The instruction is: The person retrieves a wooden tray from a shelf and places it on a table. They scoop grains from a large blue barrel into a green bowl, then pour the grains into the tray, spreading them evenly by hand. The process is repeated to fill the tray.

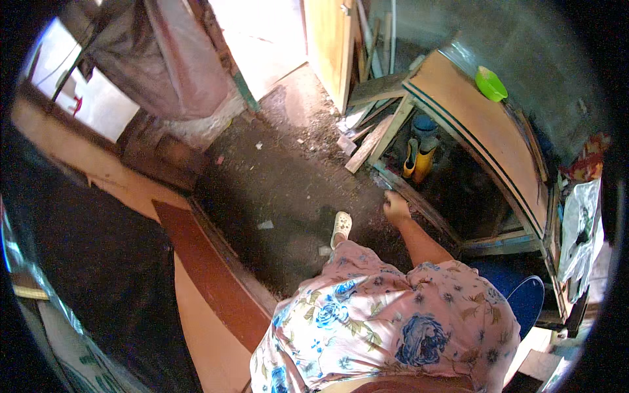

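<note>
My right hand [396,207] reaches down beside the low wooden frame [419,203] of an open cabinet, its fingers curled; anything in them is too unclear to make out. A pair of yellow boots [422,160] stands inside the frame, with a blue container [424,126] behind them. A white clog [341,226] is on one foot, on the dark dirt floor [275,183], below my floral garment. My left hand is not in view.
An open wooden door [324,52] stands ahead, with planks [367,137] beside it. A green bowl [490,85] sits on the cabinet's board top [498,150]. A long board ledge [203,281] runs along the left; a blue plastic object [521,295] is at the lower right.
</note>
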Tool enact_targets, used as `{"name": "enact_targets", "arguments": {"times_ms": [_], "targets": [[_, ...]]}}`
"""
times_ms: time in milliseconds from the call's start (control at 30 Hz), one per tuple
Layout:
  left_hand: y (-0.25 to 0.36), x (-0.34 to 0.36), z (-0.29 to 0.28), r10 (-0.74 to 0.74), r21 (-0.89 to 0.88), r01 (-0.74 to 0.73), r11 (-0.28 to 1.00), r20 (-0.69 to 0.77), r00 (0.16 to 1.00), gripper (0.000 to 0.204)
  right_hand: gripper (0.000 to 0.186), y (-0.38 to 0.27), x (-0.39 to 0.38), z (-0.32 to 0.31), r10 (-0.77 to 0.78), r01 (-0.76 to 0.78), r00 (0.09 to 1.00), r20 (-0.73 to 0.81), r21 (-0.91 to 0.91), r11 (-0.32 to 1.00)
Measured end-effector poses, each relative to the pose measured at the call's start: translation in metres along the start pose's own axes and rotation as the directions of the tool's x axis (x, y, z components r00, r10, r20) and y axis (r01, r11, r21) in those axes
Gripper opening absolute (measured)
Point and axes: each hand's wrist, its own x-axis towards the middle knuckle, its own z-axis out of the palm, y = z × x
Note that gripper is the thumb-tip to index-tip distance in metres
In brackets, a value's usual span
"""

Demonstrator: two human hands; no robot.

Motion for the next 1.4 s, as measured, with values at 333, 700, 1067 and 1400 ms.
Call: {"name": "enact_targets", "arguments": {"times_ms": [333, 700, 1067, 1400], "targets": [[0.233, -0.059, -0.062, -0.054, -0.506, 0.285, 0.814, 0.422, 0.905, 0.068, 0.053, 0.050, 0.266, -0.193, 0.260, -0.274, 0.717, -0.646, 0.082, 0.958], [0.471, -0.122, -0.119, 0.064, -0.465, 0.644, 0.607, 0.837, 0.544, 0.068, 0.059, 0.168, 0.342, -0.211, 0.707, -0.748, 0.664, -0.244, -0.239, 0.619], [0.727, -0.279, -0.244, 0.651, -0.756, 0.565, 0.330, 0.616, 0.444, 0.062, 0.054, 0.169, 0.357, -0.199, 0.637, -0.722, 0.690, -0.343, -0.269, 0.638], [0.891, -0.289, -0.383, 0.928, -0.773, 0.561, 0.296, 0.373, 0.025, 0.069, 0.051, 0.201, 0.350, -0.184, 0.564, -0.684, 0.715, -0.413, -0.246, 0.686]]}}
